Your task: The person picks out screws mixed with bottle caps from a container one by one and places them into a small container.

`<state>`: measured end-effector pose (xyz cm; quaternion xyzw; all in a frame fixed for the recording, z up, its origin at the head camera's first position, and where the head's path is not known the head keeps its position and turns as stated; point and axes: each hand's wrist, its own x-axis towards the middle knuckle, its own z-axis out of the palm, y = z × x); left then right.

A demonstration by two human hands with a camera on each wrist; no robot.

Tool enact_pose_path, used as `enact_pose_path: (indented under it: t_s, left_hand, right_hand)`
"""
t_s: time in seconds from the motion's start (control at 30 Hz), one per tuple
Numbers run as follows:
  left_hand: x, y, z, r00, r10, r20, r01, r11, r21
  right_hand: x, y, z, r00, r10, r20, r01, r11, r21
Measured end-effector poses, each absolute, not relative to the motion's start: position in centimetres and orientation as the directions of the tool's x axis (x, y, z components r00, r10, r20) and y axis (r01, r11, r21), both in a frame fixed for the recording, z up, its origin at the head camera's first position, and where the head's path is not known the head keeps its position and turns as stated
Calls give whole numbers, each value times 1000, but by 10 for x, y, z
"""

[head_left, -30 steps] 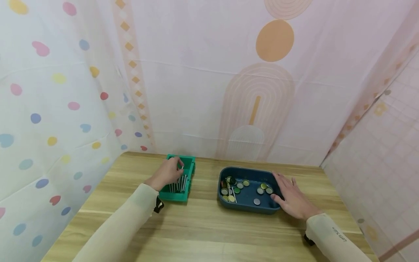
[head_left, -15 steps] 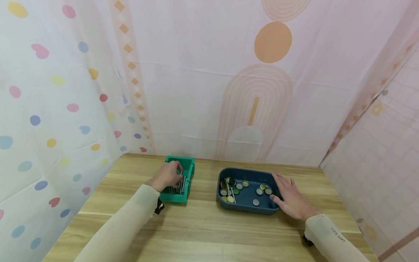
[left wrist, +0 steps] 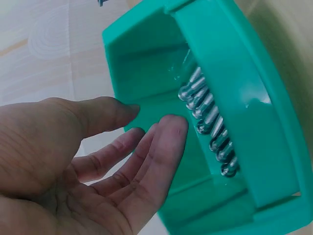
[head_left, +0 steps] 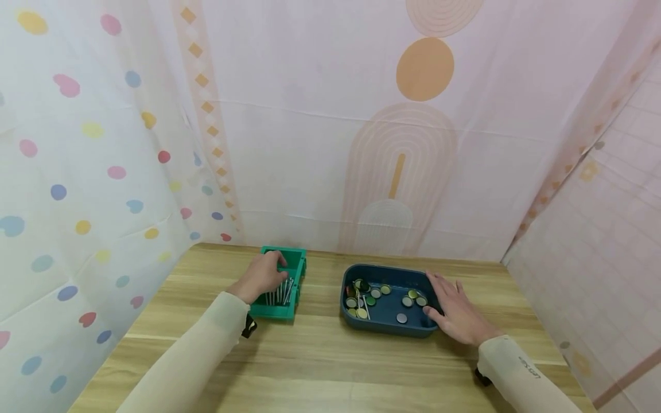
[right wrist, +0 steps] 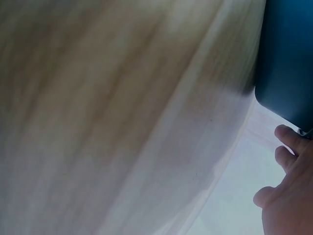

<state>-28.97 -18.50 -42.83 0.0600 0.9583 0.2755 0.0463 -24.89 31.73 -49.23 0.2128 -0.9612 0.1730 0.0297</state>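
Observation:
In the head view my left hand point(head_left: 262, 276) is over the green bin point(head_left: 272, 312) at left. Its thumb and fingers are apart, with nothing between them in the left wrist view. Long silver nails point(left wrist: 203, 105) lie side by side in the bin, their near ends rounded and shiny. My right hand point(head_left: 459, 312) rests on the right rim of the dark blue tray point(head_left: 389, 328), fingers fairly straight and thumb over the edge. Bottle caps point(head_left: 385, 290) in gold, silver and green lie in the tray, with thin silver nails point(head_left: 366, 307) among those at its left end.
Both containers stand on a wood-grain table point(head_left: 330, 367), with a strip of tabletop between them. A patterned pale curtain point(head_left: 304, 172) rises behind the table's back edge, and similar cloth hangs at both sides.
A nail pinched in my left hand a second ago was lowered into the green bin and let go; the fingers have parted. My right hand stays on the tray rim.

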Motion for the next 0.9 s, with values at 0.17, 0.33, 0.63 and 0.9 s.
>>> enact_pose_path:
  t_s: [0.17,0.33,0.63,0.9]
  left_hand:
    - [-286,-182,-428,-989,144,23,135,848,513]
    - [-286,-179,-429,-977,156,144,207,848,489]
    - [-282,-164,-421,-944,202,261,295,871,394]
    - [-280,-140,-420,-857,363,365,461,857,229]
  right_hand:
    - [-248,317,-492,-906,-405,126,-423,845,-328]
    - [-249,318,-492,-905,-405,130,-424,844,-328]
    - [-251,318,-493,-908,-400,124,-418,850,-321]
    - [-251,318,-492,-909,-401,117,-416,851,-320]
